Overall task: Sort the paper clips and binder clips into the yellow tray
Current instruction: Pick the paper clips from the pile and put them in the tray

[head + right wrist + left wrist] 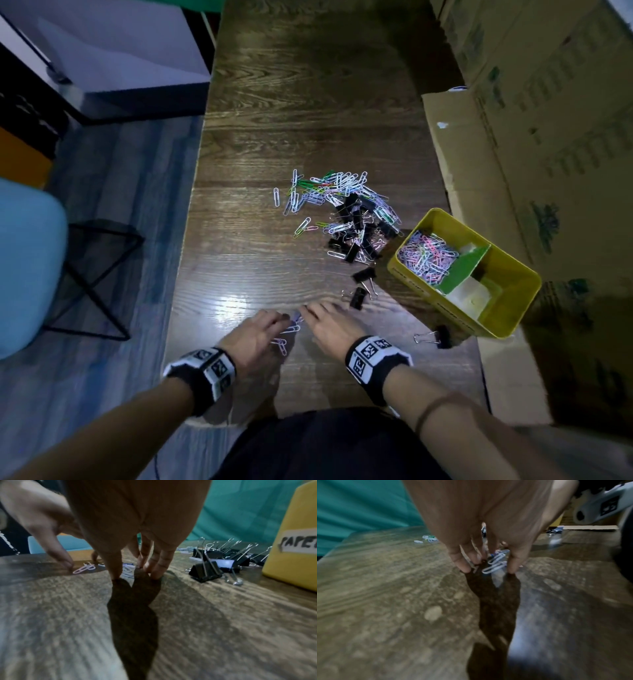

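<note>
— Both grips are down at the near edge of the counter (239, 144). Left hand (255, 334) has its fingers (462, 563) straight, tips on the wood either side of a few loose paper clips (287, 334), holding nothing. Right hand (330, 325) is much the same: straight fingertips (157, 573) pressing the surface beside those clips, nothing pinched that I can make out.

— So they're raking, not lifting?

— That's my reading. Flat, light wire on a glossy top is likely to skate away from a direct pinch, so I'd herd the clips together, or slide one to the edge, then nip it across its width.

— And the binder clips (363, 284)?

— Just beyond the right hand, a few lie singly; one sits near the tray's close corner. They look stiff and chunkier, probably easy to take by the black body or the wire handles.

— Further out?

— The mixed pile (342, 212) of both kinds lies mid-counter, well apart from the hands. The yellow tray (507, 308) stands to the right of it, a green divider (469, 267) inside; paper clips already fill the left compartment, and I see no binder clips in the other.
</note>
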Action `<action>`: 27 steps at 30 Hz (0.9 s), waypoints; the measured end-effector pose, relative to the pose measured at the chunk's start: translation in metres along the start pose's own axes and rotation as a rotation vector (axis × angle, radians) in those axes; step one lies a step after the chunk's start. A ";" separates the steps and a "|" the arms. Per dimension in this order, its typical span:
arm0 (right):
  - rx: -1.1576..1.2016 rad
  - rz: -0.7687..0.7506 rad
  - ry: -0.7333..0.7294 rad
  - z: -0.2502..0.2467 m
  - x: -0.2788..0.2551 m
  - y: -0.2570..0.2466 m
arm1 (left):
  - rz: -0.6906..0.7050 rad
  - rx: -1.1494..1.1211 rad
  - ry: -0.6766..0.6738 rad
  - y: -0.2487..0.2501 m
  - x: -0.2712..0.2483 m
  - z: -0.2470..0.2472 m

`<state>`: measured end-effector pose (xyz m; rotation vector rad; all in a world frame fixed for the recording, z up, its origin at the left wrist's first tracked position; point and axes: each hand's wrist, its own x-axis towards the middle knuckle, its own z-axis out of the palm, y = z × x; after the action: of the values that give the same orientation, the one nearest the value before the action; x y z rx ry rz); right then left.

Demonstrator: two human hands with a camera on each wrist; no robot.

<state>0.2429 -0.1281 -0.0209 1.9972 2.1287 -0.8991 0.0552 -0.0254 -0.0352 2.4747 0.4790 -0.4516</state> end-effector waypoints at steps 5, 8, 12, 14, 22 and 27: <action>0.218 0.098 -0.045 0.003 0.000 -0.001 | -0.061 0.046 0.117 0.024 0.000 0.012; 0.255 0.131 0.002 0.002 -0.001 -0.003 | -0.052 0.050 0.080 0.032 0.007 0.004; 0.151 0.144 0.004 0.008 0.001 -0.009 | -0.116 0.110 0.104 0.042 0.011 -0.002; 0.057 0.116 -0.003 0.007 0.001 -0.011 | -0.168 0.110 0.005 0.040 0.011 0.002; -0.140 0.022 -0.049 0.002 -0.001 -0.018 | -0.034 0.307 0.048 0.039 0.018 -0.003; 0.062 0.169 -0.075 0.003 0.004 -0.012 | 0.036 0.392 0.061 0.037 0.023 -0.006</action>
<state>0.2306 -0.1260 -0.0207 2.0989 1.8830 -1.0058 0.0927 -0.0449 -0.0228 2.8755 0.3994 -0.4945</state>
